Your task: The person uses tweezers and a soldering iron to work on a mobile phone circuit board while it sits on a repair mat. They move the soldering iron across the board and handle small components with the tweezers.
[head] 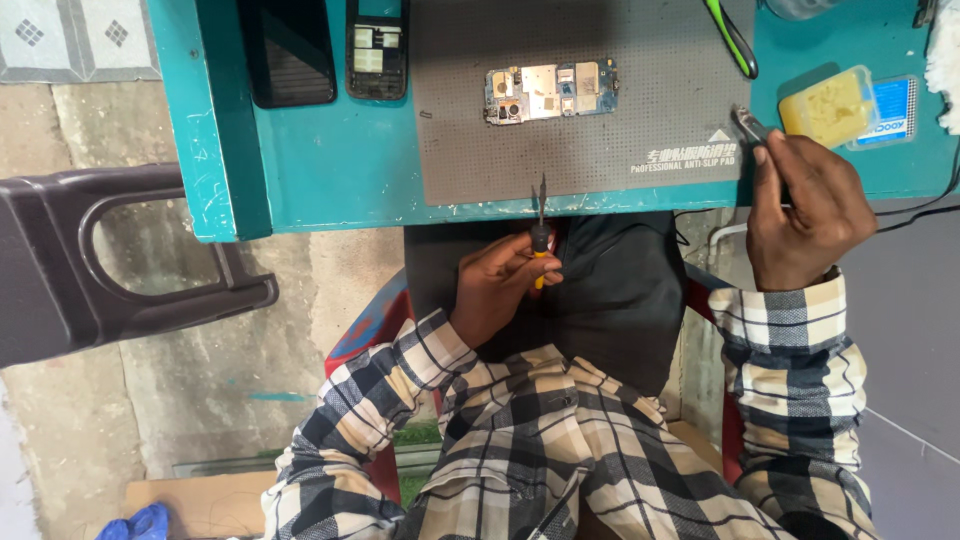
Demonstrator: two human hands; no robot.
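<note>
Small blue-labelled clear box (885,108) beside yellow tub (828,106), table's right.

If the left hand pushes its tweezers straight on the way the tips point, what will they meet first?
The left hand aims the tweezers up the picture, across the grey mat. Its near edge comes first, then probably the circuit board, slightly right of the line. Height above the mat is unclear.

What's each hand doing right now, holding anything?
Left hand: closed on tweezers, tips up at the table edge.
Right hand: closed on a small metal tool by the grey mat.
</note>
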